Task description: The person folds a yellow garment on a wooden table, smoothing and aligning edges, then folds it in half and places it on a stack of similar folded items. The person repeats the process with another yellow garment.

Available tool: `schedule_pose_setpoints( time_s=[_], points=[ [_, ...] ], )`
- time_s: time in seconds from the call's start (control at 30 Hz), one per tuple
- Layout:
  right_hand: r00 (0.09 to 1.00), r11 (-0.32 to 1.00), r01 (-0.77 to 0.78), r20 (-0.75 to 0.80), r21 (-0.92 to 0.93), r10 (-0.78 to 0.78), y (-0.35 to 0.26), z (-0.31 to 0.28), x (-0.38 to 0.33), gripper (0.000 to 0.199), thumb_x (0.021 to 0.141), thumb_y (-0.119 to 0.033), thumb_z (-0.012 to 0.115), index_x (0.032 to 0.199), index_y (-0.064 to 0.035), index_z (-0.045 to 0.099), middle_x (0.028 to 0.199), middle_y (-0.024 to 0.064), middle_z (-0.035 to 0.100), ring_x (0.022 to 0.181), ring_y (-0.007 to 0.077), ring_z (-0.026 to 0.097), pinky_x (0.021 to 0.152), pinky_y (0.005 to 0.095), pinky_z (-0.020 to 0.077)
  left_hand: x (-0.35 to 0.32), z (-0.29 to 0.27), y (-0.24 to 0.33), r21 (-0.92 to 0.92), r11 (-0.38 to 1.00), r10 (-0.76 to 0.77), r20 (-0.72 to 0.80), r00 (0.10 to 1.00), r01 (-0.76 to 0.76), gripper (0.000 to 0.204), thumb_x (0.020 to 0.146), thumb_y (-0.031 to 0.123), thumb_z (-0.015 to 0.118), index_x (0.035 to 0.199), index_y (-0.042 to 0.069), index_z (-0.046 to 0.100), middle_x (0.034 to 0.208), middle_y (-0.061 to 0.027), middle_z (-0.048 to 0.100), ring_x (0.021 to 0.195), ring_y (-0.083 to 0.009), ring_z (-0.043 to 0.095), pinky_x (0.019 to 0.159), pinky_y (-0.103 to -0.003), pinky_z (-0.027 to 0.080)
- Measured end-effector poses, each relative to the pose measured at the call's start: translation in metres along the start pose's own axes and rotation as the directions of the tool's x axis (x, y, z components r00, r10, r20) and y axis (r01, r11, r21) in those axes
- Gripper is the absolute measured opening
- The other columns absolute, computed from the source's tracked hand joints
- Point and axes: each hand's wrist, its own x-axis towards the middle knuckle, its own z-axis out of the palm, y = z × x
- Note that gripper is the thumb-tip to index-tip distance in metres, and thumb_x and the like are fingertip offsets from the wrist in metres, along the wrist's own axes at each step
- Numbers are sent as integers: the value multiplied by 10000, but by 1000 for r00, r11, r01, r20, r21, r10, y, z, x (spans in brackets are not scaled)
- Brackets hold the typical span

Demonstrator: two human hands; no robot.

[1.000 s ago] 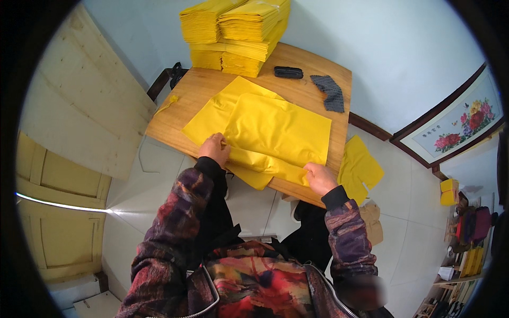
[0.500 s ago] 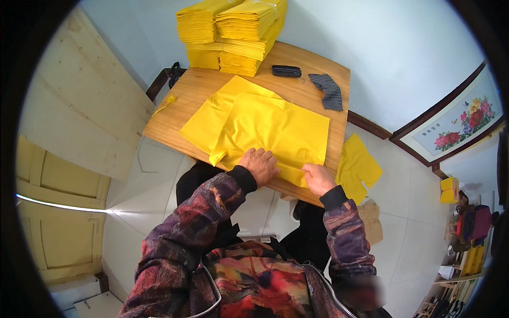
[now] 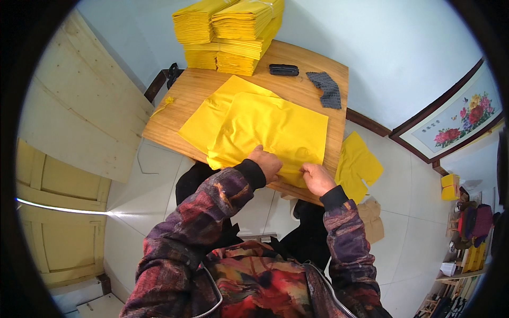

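Both hands at near edge of worktop (image 3: 180, 114) — left hand (image 3: 266, 161) and right hand (image 3: 316, 177) pinching the top yellow sheet (image 3: 275, 130); fold looks barely begun, stacked bundles (image 3: 228, 32) behind untouched.

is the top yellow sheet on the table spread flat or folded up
Spread flat: the top yellow sheet lies open, both hands only pinching its near edge.

Two hands: left hand (image 3: 266, 162), right hand (image 3: 317, 177). One wooden table (image 3: 185, 100). One black case (image 3: 283, 69) at twelve o'clock. One grey cloth (image 3: 325, 89). One framed flower picture (image 3: 458, 119) at three o'clock.
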Motion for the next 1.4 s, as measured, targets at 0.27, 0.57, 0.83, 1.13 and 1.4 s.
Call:
schedule_pose_setpoints(
  time_s=[0.27,0.57,0.83,1.13,1.4],
  points=[
    [1000,1000,9,-21,-24,-9,6,7,3,238,838,-106,508,974,5,668,932,253,667,910,427,630,812,482,502,-19,36,15,132,982,-45,-535,844,136,158,810,151,575,958,124,620,874,-54,589,901,-238,585,926,-443,378],
    [1000,997,-8,4,-76,8,7,7,5,223,846,-119,514,973,-19,667,948,237,673,913,418,635,810,485,503,-16,66,-5,-46,999,-39,-620,784,13,207,854,289,623,843,101,540,792,-66,580,805,-282,585,748,-422,468],
    [986,896,-108,68,-432,152,-20,1,5,164,820,-152,572,911,-65,677,942,170,687,955,391,609,784,494,484,-6,38,-19,-215,976,-47,-86,995,28,533,843,608,596,958,88,622,789,-161,675,809,-347,667,698,-461,505],
    [976,878,172,-45,-448,-214,-68,38,3,377,810,-375,721,1005,-83,583,1009,136,637,985,303,609,789,455,469,6,28,-34,-276,961,28,16,999,-23,528,799,583,651,1083,138,675,926,-155,706,875,-350,667,782,-436,517],
    [976,929,180,177,-323,-128,-43,37,40,408,760,-336,765,937,-18,581,868,215,671,864,377,655,749,450,516,2,20,-49,-275,961,11,28,1000,-2,411,788,443,699,1047,128,649,947,-143,700,915,-324,663,801,-421,504]
  ],
)
